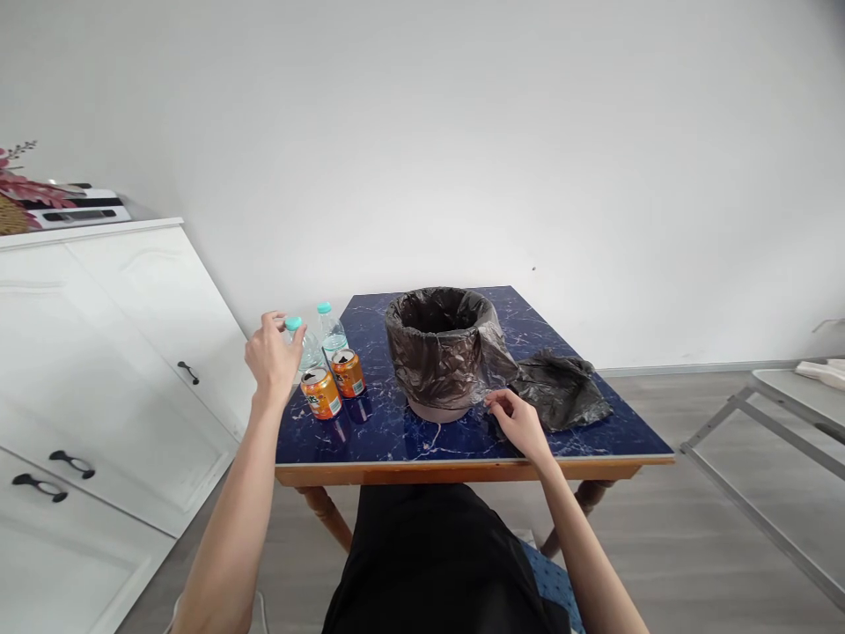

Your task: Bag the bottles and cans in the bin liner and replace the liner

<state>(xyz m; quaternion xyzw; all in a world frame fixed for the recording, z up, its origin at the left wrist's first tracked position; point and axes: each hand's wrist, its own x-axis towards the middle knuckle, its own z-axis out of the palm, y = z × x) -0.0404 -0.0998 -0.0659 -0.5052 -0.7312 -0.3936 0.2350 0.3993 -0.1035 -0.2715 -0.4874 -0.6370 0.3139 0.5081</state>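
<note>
My left hand (272, 357) is wrapped round a clear water bottle with a teal cap (295, 330) at the table's left edge. A second water bottle (330, 328) stands just behind it, and two orange drink cans (321, 393) (348, 373) stand in front. A small bin lined with a dark plastic bag (441, 348) sits in the middle of the blue marbled table (396, 431). My right hand (518, 421) rests beside the bin's base, fingers curled and pinching the loose edge of the bag. A crumpled dark bag (561, 387) lies to the right.
A white cabinet with black handles (99, 370) stands left of the table, with a device and dried flowers (26, 189) on top. A grey metal frame (759, 458) is on the floor at the right. A white wall is behind.
</note>
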